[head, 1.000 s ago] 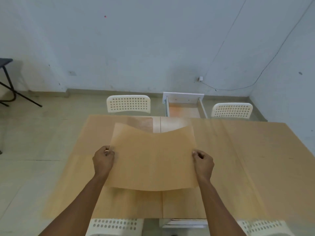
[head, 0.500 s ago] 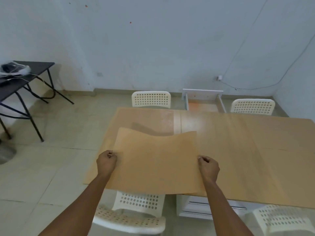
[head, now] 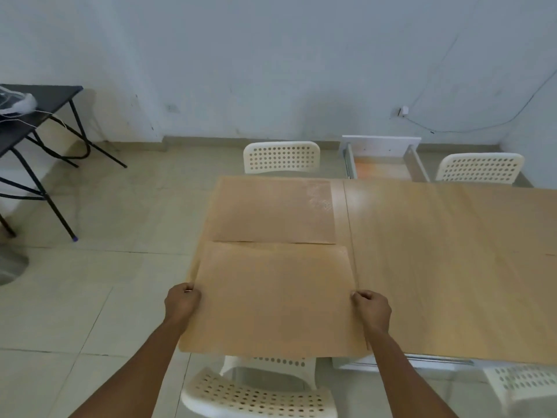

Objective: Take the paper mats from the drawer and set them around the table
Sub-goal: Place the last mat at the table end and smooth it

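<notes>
Above the near white chair (head: pixel 259 396), the left hand (head: pixel 182 301) and right hand (head: pixel 371 307) each pinch a side edge of the paper mat (head: pixel 271 300), keeping it taut and level over the surface (head: pixel 452 267) edge, probably to lay it square at this seat. Beyond it a second mat (head: pixel 271 211) lies flat before the far chair (head: pixel 281 156), and the drawer (head: pixel 382 164) stands open behind.

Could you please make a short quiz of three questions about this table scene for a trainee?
1. What do the left hand and right hand hold?
2. True or false: another mat already lies flat on the table, in front of a far chair.
3. Is the drawer across the table open or closed?

Key
1. The paper mat, pinched at its side edges.
2. True.
3. Open.
</notes>
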